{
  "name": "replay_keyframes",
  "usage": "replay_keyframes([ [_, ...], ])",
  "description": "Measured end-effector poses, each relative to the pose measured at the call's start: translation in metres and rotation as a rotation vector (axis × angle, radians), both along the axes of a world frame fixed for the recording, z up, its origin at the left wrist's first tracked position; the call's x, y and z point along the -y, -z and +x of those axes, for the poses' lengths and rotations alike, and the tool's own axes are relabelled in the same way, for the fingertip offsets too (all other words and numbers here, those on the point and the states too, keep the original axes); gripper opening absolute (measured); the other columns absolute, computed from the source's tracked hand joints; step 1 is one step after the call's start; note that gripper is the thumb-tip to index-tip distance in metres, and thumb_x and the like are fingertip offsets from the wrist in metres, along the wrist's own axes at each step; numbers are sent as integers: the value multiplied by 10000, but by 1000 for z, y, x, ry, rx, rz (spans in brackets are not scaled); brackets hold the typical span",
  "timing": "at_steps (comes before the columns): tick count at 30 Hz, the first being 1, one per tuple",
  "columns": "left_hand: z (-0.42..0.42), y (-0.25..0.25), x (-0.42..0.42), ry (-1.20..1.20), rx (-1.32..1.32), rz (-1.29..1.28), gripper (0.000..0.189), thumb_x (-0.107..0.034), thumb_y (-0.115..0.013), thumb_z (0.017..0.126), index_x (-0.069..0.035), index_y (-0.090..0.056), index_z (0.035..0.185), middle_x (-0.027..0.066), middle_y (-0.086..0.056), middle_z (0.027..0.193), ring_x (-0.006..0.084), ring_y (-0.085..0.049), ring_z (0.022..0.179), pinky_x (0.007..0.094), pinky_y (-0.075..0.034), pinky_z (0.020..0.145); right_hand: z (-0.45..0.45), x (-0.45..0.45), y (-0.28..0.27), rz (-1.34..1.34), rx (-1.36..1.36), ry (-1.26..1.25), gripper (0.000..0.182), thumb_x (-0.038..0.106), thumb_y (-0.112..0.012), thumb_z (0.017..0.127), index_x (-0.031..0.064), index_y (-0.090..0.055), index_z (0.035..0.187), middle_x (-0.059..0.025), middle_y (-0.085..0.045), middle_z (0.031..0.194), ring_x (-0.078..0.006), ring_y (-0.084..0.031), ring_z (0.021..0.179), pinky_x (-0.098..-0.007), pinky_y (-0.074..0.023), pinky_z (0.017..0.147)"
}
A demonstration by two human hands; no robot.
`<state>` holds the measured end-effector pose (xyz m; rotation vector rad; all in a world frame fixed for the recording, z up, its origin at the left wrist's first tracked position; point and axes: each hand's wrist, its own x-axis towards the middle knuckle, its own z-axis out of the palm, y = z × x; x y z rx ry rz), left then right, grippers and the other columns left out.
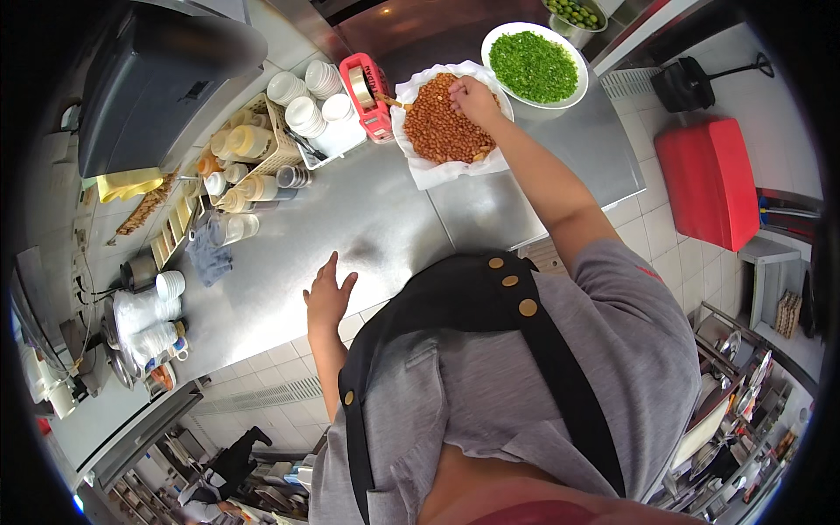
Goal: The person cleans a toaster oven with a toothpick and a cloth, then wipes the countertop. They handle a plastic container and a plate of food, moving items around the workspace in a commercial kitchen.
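Note:
My right hand [470, 100] rests on roasted peanuts [438, 125] heaped in a bowl lined with white paper [426, 176], its fingers bent down at them; whether it grips any cannot be told. Just beyond it stands a white bowl of chopped green herbs [533, 65]. My left hand [330, 289] hangs over the near edge of the steel counter [367, 210], fingers spread, holding nothing. A red tape dispenser [373, 111] touches the paper's left side, and a wooden utensil handle [388, 100] sticks out of the peanuts.
Stacked small white dishes [305, 115] stand on a white tray. Left of them are squeeze bottles [249, 141] in a basket, a blue-grey cloth [209, 257] and plastic-wrapped cups [147, 321]. A metal container of green olives or limes [577, 13] stands behind. At right is a red bin [705, 184]. Another person [223, 472] works below left.

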<state>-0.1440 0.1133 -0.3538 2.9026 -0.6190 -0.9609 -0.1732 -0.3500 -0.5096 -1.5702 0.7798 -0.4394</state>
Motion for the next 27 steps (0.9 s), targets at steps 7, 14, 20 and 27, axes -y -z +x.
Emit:
replay_keyframes([
  [7,-4,2,-7,-62,-36,54,594,-359,-618,955,-236,-419,1501,78,-492,1492,294,-496,1349,687,-198,1142,14,-8,3,-755,-360,-332,129,188,-673,878,66,-659,918,-128,-690,875,-288,-684,858,-426,-530,752],
  [14,-7,3,-8,-80,-51,61,611,-393,-627,946,-231,-425,1500,93,-487,1495,310,-492,1351,691,-194,1140,17,-12,7,-687,-342,-216,168,237,-618,907,75,-654,930,-148,-691,936,-317,-675,901,-446,-522,796],
  [20,-2,10,-13,-47,-31,53,619,-432,-624,944,-233,-429,1496,107,-515,1471,328,-504,1342,693,-231,1119,6,-5,2,602,-55,-163,283,297,-612,913,20,-664,897,-139,-690,850,-212,-648,749,-385,-521,727],
  [27,4,7,2,-24,-55,43,614,-402,-631,942,-235,-428,1497,71,-502,1483,299,-502,1340,702,-212,1124,-10,-41,-9,-572,-309,-460,180,270,-762,796,107,-756,873,-117,-717,908,-300,-685,878,-408,-532,800],
])
